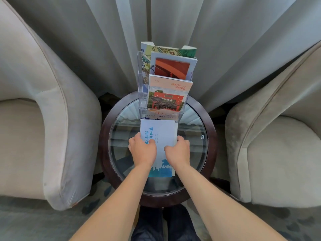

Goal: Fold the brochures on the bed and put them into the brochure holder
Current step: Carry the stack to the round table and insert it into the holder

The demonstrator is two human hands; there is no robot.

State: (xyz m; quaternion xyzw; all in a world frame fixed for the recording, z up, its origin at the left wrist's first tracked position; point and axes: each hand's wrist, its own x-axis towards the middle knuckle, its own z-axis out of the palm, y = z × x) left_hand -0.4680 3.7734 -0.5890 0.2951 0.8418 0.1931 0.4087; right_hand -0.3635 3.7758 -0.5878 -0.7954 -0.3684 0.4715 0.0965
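Both hands (pixel 160 150) grip a white brochure (pixel 160 134) before the holder (pixel 143 94).

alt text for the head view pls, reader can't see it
Both hands, left and right, grip a white-and-blue brochure just in front of a clear holder with three brochures in its tiers. The holder stands on a round glass table between two armchairs.

Lighting: soft, even daylight through the curtain (pixel 173 23). Shadows: faint. Glare: pale reflections on the glass surface (pixel 191 129). Distortion: strong wide-angle bending at edges, chairs (pixel 43 119) curved. Focus: slightly soft throughout.
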